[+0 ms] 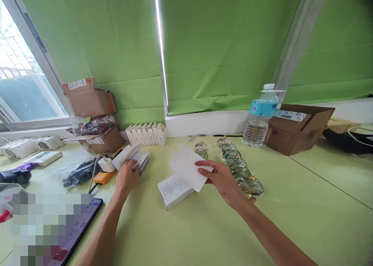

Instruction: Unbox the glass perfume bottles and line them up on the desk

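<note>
Here, the left hand (127, 176) grips a stack of white papers (143, 159), while the right hand (223, 180) pinches a white sheet (185, 164) that partly hides a small white box (174, 189) lying on the pale green surface (163, 235).

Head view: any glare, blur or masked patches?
Head view: the window is partly washed out, and light glares through the slit between the blinds; same head view: the white sheet in the right hand looks soft-edged, and pixelation hides part of the phone.
</note>
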`<state>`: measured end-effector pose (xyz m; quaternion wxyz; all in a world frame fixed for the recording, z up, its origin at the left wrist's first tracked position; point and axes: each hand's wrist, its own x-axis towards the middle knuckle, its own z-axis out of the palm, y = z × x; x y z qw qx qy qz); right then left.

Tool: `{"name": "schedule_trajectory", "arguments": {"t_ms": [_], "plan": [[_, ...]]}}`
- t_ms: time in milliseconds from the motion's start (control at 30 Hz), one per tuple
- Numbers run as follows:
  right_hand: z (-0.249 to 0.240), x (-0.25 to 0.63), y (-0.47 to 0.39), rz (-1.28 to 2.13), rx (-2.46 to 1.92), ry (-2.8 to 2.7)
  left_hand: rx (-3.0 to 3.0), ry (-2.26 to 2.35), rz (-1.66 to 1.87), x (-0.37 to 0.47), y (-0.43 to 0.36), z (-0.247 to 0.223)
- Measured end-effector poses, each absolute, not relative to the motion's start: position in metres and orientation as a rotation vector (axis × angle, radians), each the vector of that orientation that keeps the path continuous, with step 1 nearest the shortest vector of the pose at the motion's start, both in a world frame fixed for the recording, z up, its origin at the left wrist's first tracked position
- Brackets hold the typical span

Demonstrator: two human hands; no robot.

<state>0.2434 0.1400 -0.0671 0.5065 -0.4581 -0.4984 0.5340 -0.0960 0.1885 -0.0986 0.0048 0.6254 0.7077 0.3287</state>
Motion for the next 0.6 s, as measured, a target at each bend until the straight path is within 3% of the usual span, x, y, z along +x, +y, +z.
{"name": "schedule_trajectory", "arguments": {"t_ms": [600], "plan": [[-0.075,0.24,0.143,1.304,-1.103,-1.211,1.938,2.272,0.883,-0.107,0.203,-0.11]]}}
